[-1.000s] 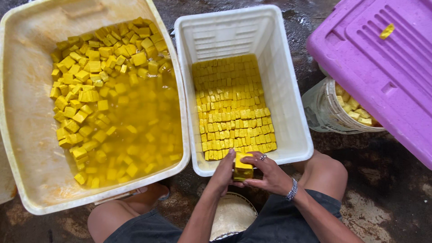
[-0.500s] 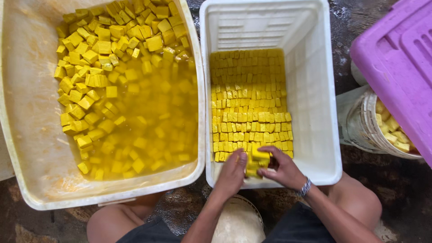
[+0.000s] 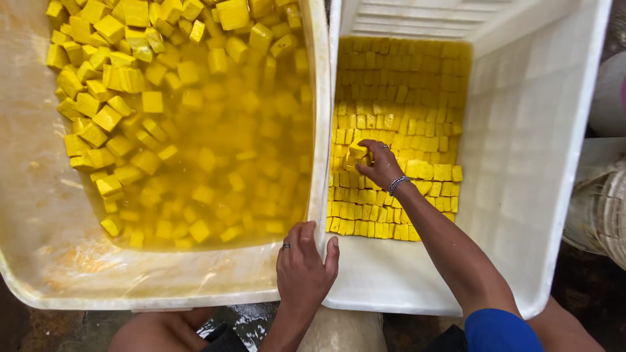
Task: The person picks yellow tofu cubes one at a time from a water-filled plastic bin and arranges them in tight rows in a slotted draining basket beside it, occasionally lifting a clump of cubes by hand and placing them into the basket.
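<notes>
My right hand [image 3: 378,163] reaches down into the white crate [image 3: 521,195] and grips a yellow tofu cube [image 3: 358,151] among the neat rows of yellow cubes [image 3: 404,117] on its floor. A bracelet circles that wrist. My left hand [image 3: 304,266], wearing a ring, rests palm down with fingers spread on the near rim where the white tub [image 3: 39,215] meets the crate. The tub holds yellow liquid with several loose yellow cubes [image 3: 130,85] floating and sunk in it.
A pale bucket [image 3: 603,202] stands at the right edge beside the crate. My knees and a blue sleeve [image 3: 499,329] show at the bottom, over wet dark ground. The crate's right half is bare white plastic.
The view has moved closer and lower. My left hand left the crate and now lies on the rim. My right hand went deeper into the crate with a cube.
</notes>
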The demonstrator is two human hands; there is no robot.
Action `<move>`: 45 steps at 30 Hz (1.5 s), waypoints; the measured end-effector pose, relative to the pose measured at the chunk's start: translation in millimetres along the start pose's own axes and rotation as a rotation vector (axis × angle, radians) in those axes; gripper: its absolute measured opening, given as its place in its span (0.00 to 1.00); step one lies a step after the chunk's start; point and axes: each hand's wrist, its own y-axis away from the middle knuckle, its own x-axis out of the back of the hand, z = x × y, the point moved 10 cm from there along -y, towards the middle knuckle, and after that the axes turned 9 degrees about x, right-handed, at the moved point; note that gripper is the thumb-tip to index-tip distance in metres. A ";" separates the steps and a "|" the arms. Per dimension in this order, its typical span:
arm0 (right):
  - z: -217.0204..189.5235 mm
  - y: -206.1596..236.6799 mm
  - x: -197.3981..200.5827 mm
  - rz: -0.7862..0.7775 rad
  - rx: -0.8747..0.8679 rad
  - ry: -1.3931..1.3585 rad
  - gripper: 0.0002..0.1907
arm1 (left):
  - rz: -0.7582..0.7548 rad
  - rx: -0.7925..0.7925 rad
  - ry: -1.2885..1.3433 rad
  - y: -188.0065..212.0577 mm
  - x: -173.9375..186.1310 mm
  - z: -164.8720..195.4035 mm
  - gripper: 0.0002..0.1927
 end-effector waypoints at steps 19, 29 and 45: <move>-20.8 -31.0 -64.2 -0.119 0.337 0.141 0.26 | -0.044 0.000 -0.054 0.4 -12.7 -6.4 0.29; -10.9 -43.4 -116.3 -0.455 0.325 0.734 0.24 | -0.037 -0.004 -0.055 1.7 -13.3 -8.3 0.29; -17.4 -49.8 -130.3 -0.502 0.162 0.572 0.20 | -0.023 -0.040 -0.090 2.7 -13.1 -5.5 0.30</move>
